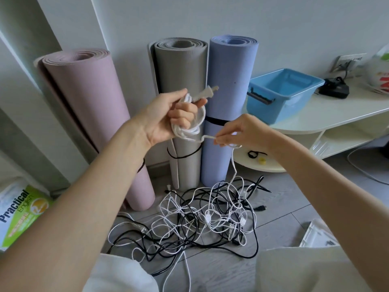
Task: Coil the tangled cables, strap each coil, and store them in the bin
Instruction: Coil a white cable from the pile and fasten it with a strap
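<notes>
White cable coil point(189, 125): smooth plastic sheath, slight sheen; plug point(203, 94) grey matt plastic, metal prongs. Floor tangle point(200, 220): black and white plastic-sheathed cables. Bin point(282, 92): glossy blue plastic. Three rolled mats point(181, 81): matt textured foam. Table point(336, 110): glossy cream finish. Floor point(284, 209): matt grey wood-grain planks.

— What's along the back?

— A pale grey wall point(273, 22), with three rolled mats standing upright against it: pink mat point(88, 106), grey mat point(182, 81), lilac mat point(231, 81).

— And underfoot?

— A grey wood-look floor point(284, 207). At right, a white rounded shelf unit point(336, 114) with a lower tier, and a wall socket point(347, 62) above it. Soft, even daylight.
</notes>
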Demonstrator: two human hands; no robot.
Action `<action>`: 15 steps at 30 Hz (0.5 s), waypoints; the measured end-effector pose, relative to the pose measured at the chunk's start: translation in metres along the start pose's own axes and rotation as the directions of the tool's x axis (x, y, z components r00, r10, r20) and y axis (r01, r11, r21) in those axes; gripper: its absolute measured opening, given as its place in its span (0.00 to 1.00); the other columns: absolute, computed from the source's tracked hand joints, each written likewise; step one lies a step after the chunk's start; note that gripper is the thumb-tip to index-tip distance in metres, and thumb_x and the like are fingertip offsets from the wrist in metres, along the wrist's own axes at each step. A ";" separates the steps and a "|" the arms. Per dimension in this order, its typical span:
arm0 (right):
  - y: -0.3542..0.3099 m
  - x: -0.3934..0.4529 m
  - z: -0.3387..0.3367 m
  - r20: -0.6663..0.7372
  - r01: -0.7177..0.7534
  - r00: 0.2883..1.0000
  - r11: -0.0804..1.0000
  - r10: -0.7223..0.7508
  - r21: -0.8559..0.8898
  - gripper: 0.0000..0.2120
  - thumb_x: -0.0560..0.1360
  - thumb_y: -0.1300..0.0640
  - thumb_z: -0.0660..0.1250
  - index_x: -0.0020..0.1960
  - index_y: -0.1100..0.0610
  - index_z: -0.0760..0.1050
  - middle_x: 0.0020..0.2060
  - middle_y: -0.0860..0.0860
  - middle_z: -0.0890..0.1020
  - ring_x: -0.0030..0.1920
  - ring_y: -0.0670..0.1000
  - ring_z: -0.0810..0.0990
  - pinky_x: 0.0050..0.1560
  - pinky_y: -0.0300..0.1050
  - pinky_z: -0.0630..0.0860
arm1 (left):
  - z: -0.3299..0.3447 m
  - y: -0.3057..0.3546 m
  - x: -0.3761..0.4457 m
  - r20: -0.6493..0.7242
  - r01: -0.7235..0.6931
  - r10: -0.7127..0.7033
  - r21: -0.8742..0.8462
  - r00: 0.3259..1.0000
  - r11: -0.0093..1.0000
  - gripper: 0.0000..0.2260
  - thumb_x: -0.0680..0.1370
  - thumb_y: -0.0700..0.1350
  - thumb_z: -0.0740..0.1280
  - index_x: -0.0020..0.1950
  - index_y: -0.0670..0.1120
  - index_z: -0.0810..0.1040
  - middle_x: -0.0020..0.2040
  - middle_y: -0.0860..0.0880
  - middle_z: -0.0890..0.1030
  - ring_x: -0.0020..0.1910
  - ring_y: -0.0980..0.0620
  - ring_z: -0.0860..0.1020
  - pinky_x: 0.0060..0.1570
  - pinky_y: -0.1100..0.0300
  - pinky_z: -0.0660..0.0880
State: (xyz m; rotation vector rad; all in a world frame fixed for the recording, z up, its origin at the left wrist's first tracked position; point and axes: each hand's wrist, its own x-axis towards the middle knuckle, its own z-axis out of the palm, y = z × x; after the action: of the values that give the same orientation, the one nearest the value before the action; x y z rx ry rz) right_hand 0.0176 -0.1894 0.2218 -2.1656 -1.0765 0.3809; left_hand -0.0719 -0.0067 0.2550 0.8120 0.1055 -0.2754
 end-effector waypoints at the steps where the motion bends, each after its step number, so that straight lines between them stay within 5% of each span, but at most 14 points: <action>1: 0.001 -0.001 -0.004 -0.031 0.013 0.999 1.000 -0.012 0.004 0.03 0.71 0.59 0.72 0.43 0.53 0.83 0.33 0.46 0.82 0.31 0.39 0.74 0.41 0.34 0.72 | -0.006 0.006 -0.003 0.053 0.022 -0.020 -0.048 0.998 0.999 0.18 0.81 0.48 0.55 0.48 0.35 0.75 0.27 0.55 0.58 0.22 0.61 0.54 0.17 0.67 0.62; 4: 0.003 0.000 -0.010 -0.095 0.035 0.995 0.999 -0.032 0.032 0.04 0.68 0.59 0.74 0.38 0.50 0.81 0.33 0.46 0.81 0.32 0.37 0.74 0.40 0.27 0.69 | -0.018 0.013 -0.004 0.301 0.187 -0.143 -0.121 0.943 0.975 0.18 0.81 0.46 0.56 0.54 0.31 0.74 0.30 0.51 0.62 0.25 0.57 0.61 0.24 0.63 0.63; 7: 0.006 0.003 0.000 -0.006 0.000 1.000 0.987 -0.001 -0.160 0.04 0.69 0.57 0.73 0.41 0.56 0.80 0.31 0.45 0.78 0.29 0.36 0.74 0.38 0.28 0.70 | -0.011 0.001 0.000 0.370 0.279 -0.299 0.110 0.879 0.954 0.18 0.82 0.47 0.54 0.57 0.32 0.72 0.31 0.50 0.63 0.25 0.57 0.61 0.24 0.65 0.61; 11: 0.010 0.001 0.004 0.127 -0.074 0.986 0.967 0.107 -0.243 0.07 0.76 0.61 0.64 0.43 0.64 0.75 0.29 0.53 0.75 0.27 0.47 0.74 0.31 0.36 0.70 | 0.000 -0.018 0.002 0.270 0.303 -0.526 0.576 0.806 0.759 0.24 0.82 0.50 0.45 0.46 0.44 0.80 0.26 0.56 0.62 0.21 0.60 0.55 0.20 0.72 0.58; 13: 0.014 -0.004 -0.007 0.073 -0.117 0.987 0.958 0.140 -0.263 0.16 0.76 0.53 0.65 0.33 0.59 0.68 0.24 0.50 0.66 0.22 0.47 0.64 0.24 0.37 0.62 | -0.003 -0.018 -0.003 0.158 0.312 -0.570 0.705 0.806 0.637 0.31 0.82 0.50 0.41 0.36 0.46 0.82 0.26 0.54 0.58 0.20 0.59 0.52 0.20 0.71 0.56; 15: 0.020 -0.006 -0.017 -0.039 -0.191 0.981 0.977 0.188 -0.092 0.22 0.73 0.46 0.67 0.30 0.58 0.63 0.23 0.49 0.58 0.24 0.48 0.56 0.25 0.39 0.55 | -0.009 -0.016 -0.008 -0.045 0.384 -0.519 0.726 0.854 0.570 0.25 0.80 0.52 0.47 0.35 0.44 0.78 0.28 0.51 0.58 0.18 0.62 0.54 0.19 0.71 0.54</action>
State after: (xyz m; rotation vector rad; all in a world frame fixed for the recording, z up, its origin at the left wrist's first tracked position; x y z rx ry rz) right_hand 0.0347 -0.2098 0.2206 -2.3596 -0.8905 0.3890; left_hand -0.0837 -0.0095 0.2394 1.5486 0.0352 -0.9294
